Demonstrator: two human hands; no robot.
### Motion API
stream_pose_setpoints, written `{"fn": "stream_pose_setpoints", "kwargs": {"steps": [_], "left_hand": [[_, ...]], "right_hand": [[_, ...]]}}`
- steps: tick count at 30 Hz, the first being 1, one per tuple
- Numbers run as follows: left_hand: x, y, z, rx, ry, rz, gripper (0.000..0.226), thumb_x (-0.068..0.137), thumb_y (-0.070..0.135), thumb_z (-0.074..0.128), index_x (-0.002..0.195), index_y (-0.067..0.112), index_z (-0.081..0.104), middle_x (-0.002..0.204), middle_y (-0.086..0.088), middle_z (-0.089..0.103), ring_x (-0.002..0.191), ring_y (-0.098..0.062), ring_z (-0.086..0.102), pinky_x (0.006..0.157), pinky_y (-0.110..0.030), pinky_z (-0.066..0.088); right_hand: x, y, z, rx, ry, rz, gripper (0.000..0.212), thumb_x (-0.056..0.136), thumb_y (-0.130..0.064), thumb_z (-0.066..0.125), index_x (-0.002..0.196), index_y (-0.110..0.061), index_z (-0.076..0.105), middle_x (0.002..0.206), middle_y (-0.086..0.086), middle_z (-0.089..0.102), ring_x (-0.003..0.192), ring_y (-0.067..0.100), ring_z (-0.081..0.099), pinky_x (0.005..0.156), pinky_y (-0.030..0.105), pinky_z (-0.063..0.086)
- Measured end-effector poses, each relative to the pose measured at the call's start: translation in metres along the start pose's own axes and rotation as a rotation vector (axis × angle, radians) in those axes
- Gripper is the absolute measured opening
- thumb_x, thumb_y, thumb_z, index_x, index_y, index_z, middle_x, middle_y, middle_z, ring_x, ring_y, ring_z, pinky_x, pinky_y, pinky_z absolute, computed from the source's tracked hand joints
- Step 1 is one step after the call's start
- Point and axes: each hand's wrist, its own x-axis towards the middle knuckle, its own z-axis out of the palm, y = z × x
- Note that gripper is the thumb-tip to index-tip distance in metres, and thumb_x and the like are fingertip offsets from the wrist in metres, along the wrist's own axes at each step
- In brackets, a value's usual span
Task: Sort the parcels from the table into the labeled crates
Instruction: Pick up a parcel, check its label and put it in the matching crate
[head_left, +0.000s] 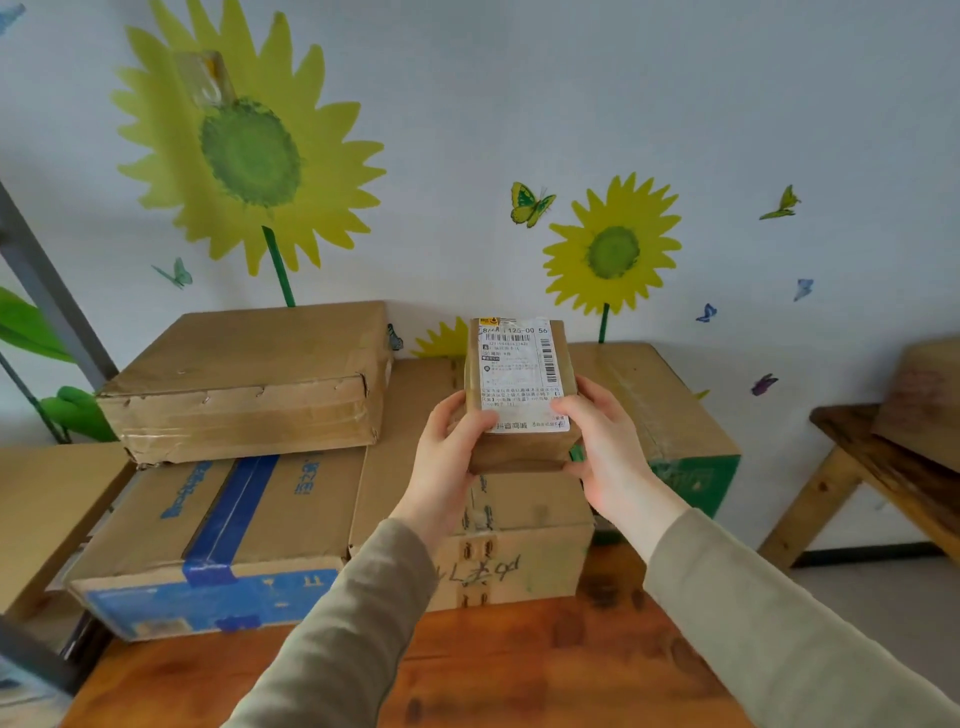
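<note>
Up in the middle of the view is the parcel (519, 395), a small brown carton under glossy tape, standing on end and held in the air. It sits in front of a stack of big boxes, not touching any of them. Its white label faces the camera: a yellow mark at the top left corner, a row of large digits, one barcode across and another running down the right edge, then blocks of fine print too small to read. The left hand (447, 457) grips the lower left side, thumb laid on the front at the label's edge, the rest curled round the back. The right hand (608, 447) takes the lower right corner, thumb pressed on the label, fingers (582, 470) hooked under the bottom edge, so both sets are clamped on the carton. Both arms reach forward in olive sleeves over the wooden surface (519, 670). Directly behind the parcel is a box with handwriting (519, 545); to its left is a blue-taped box (223, 525) with a battered one (244, 384) on top.
</note>
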Motion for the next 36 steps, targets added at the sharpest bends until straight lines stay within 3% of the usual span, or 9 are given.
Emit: {"fn": "stream_pose_setpoints", "kwargs": {"steps": [5,9,12,17,20,23,26,31,36], "left_hand": [[-0.041,-0.023,0.032,0.053,-0.041,-0.037,0.041,0.089,0.015,0.057,0.129,0.016,0.048,0.109,-0.004,0.066,0.086,-0.012,0.064,0.068,-0.027,0.051],[-0.066,-0.041,0.051,0.102,-0.085,-0.073,0.04,0.09,0.016,0.056,0.129,0.018,0.049,0.108,-0.002,0.064,0.089,-0.012,0.06,0.074,-0.028,0.048],[-0.082,-0.056,0.065,0.131,-0.149,-0.096,0.039,0.091,0.016,0.055,0.13,0.018,0.049,0.105,0.001,0.064,0.086,-0.009,0.06,0.069,-0.024,0.047],[-0.097,-0.081,0.089,0.128,-0.259,-0.155,0.038,0.092,0.016,0.054,0.129,0.018,0.05,0.104,0.001,0.066,0.078,-0.003,0.065,0.056,-0.016,0.05],[-0.099,-0.098,0.103,0.156,-0.342,-0.206,0.046,0.089,0.021,0.059,0.134,0.018,0.048,0.114,-0.002,0.065,0.096,-0.013,0.064,0.066,-0.023,0.054],[-0.101,-0.114,0.113,0.204,-0.405,-0.266,0.058,0.083,0.031,0.064,0.137,0.019,0.045,0.118,-0.003,0.064,0.106,-0.019,0.062,0.086,-0.039,0.055],[-0.101,-0.128,0.127,0.256,-0.483,-0.339,0.045,0.092,0.029,0.055,0.135,0.023,0.044,0.117,-0.002,0.063,0.106,-0.021,0.062,0.089,-0.047,0.054],[-0.11,-0.147,0.154,0.304,-0.612,-0.377,0.032,0.095,0.024,0.049,0.127,0.026,0.051,0.112,0.003,0.066,0.104,-0.016,0.063,0.094,-0.042,0.051],[-0.121,-0.174,0.186,0.372,-0.711,-0.407,0.036,0.095,0.024,0.05,0.131,0.025,0.05,0.112,0.004,0.067,0.103,-0.013,0.064,0.096,-0.037,0.051]], "right_hand": [[-0.04,-0.002,-0.045,-0.007,0.039,0.004,0.036,0.089,-0.009,0.058,0.121,-0.026,0.058,0.102,-0.002,0.07,0.089,0.015,0.065,0.073,0.04,0.055],[-0.068,0.004,-0.077,0.022,0.121,0.028,0.038,0.087,-0.01,0.06,0.121,-0.027,0.057,0.105,0.001,0.069,0.092,0.017,0.065,0.081,0.045,0.055],[-0.087,0.007,-0.101,0.047,0.181,0.021,0.036,0.087,-0.01,0.061,0.118,-0.028,0.056,0.105,0.001,0.068,0.093,0.017,0.065,0.086,0.045,0.054],[-0.111,0.013,-0.138,0.058,0.256,-0.008,0.034,0.089,-0.011,0.059,0.121,-0.022,0.058,0.104,0.002,0.071,0.093,0.018,0.069,0.08,0.04,0.058],[-0.123,0.018,-0.157,0.075,0.349,-0.035,0.027,0.09,-0.009,0.058,0.111,-0.024,0.06,0.095,-0.003,0.072,0.079,0.01,0.071,0.064,0.028,0.059],[-0.135,0.025,-0.171,0.115,0.458,-0.021,0.033,0.089,-0.008,0.059,0.118,-0.022,0.056,0.104,0.002,0.07,0.087,0.015,0.069,0.069,0.032,0.059],[-0.144,0.031,-0.186,0.147,0.558,-0.027,0.036,0.089,-0.008,0.06,0.122,-0.021,0.054,0.108,0.004,0.067,0.095,0.02,0.067,0.075,0.036,0.058],[-0.16,0.039,-0.213,0.179,0.684,-0.054,0.035,0.087,-0.007,0.062,0.116,-0.025,0.054,0.109,0.003,0.066,0.098,0.023,0.065,0.081,0.041,0.057],[-0.176,0.043,-0.251,0.231,0.795,-0.059,0.04,0.087,-0.003,0.061,0.122,-0.021,0.052,0.106,0.003,0.066,0.084,0.015,0.067,0.058,0.025,0.058]]}}
